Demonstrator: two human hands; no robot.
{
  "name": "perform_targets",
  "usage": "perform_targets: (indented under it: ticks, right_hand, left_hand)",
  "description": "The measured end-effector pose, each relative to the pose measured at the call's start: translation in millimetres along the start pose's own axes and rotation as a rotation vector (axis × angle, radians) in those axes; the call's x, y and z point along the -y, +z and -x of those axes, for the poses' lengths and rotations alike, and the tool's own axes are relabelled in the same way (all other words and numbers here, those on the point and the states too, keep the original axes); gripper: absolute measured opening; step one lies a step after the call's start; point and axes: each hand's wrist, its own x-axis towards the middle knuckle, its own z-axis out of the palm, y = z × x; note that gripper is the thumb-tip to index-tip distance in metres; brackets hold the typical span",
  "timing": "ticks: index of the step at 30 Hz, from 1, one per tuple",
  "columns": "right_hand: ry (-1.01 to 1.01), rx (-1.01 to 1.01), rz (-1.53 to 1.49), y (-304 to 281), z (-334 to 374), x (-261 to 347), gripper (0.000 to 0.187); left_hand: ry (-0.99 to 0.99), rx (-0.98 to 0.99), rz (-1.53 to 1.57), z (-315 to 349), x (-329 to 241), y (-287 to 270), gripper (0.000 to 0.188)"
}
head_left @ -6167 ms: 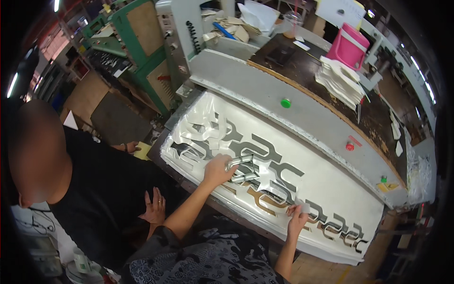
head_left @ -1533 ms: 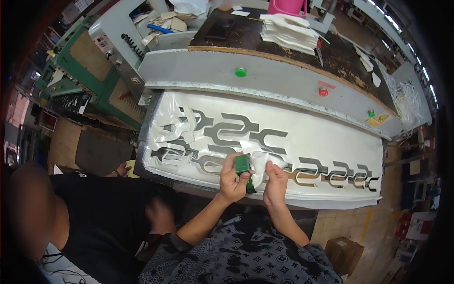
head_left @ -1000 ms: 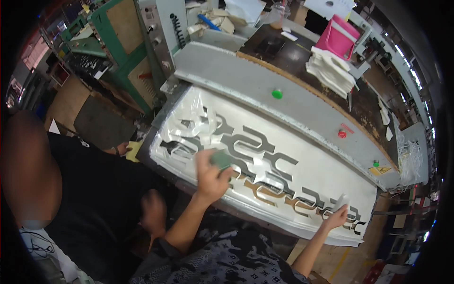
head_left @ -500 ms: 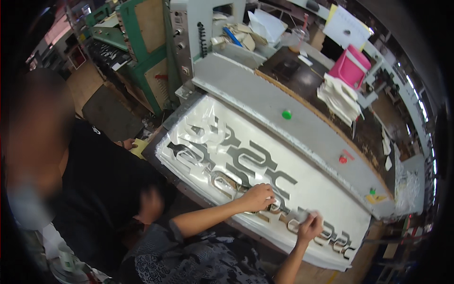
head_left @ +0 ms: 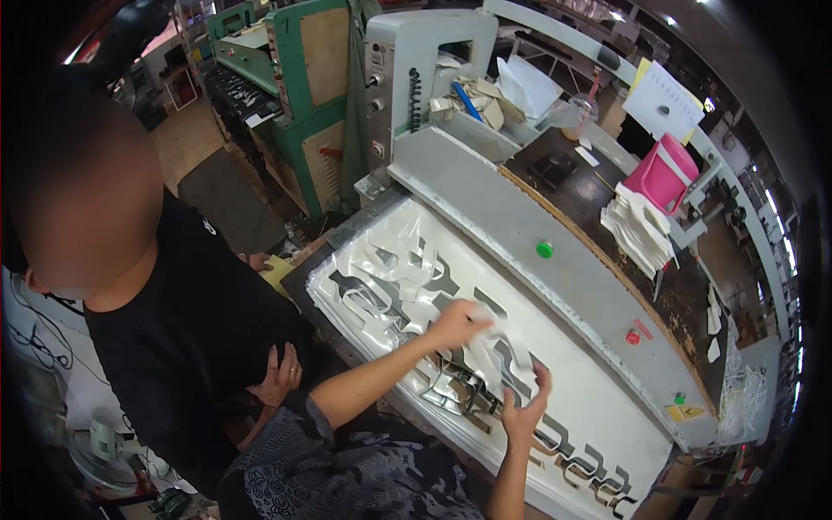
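My left hand, smeared by motion, pinches a white curved cut-out piece above the white sheet-covered bed. My right hand is just to its right, thumb and fingers apart, close to the piece's lower end. Whether it touches the piece cannot be told. Dark grey curved cut-outs lie in rows on the bed, partly hidden by my hands. White cut pieces are heaped at the bed's far left. A shiny, dark-edged thing lies below my left wrist.
A grey machine beam with green and red buttons runs behind the bed. Beyond it, a dark table holds a pink container and stacked white gloves. A person in black stands close at my left. Green machines stand further back.
Both hands have moved up and left over the bed, and a white piece is now lifted in my left hand. My right hand's fingers have spread. The view has shifted.
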Motion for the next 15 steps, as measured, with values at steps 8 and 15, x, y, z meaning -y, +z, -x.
perform_targets:
  ticks: [8, 15]
  right_hand:
    - [-0.165, 0.766, 0.508, 34.3, 37.1, -39.7, 0.113]
    - [-0.055, 0.84, 0.557, 37.6, 25.2, -27.8, 0.114]
  left_hand:
    - [-0.075, -0.542, -0.817, 26.2, 87.6, -38.6, 0.065]
    - [0.11, -0.342, -0.519, 39.7, 31.5, 15.0, 0.05]
